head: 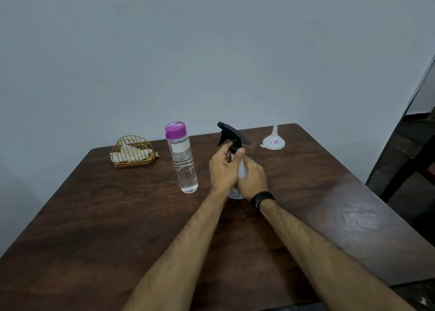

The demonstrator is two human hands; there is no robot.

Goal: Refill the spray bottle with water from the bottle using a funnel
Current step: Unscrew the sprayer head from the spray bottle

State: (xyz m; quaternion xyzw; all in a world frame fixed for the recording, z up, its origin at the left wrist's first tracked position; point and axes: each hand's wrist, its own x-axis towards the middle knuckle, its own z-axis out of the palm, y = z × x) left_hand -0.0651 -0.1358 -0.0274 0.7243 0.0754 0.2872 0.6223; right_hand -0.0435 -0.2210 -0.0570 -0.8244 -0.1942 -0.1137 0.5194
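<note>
a: what are your hands doing at this moment?

b: nearest to me, my right hand [253, 181], the one with the black band on the wrist, is closed around the white plastic body of the spray bottle [240, 169]. the bottle stands upright on the dark brown wooden table [117, 228], in the middle. my left hand [222, 167] is a little higher, and its fingers [227, 147] pinch the black collar under the black trigger head [231, 133].

a: so the head is not off yet?

b: i think no. it sits on the neck. the step is to unscrew it.

a: how do you do it well?

b: i judge that the right hand must hold the body firm and low, so the bottle does not tip. the left should turn only the collar, not pull on the trigger. then lift straight up, because probably there is a tube inside which can drip.

a: and the other things?

b: just to the left of my hands stands the clear tall water bottle with the purple cap [182, 157], cap closed, water inside. farther, at the back right of the table, the small white plastic funnel [273, 141] rests mouth down, spout up, well apart from my hands. at the back left is a golden wire holder with white napkins [133, 153].
</note>
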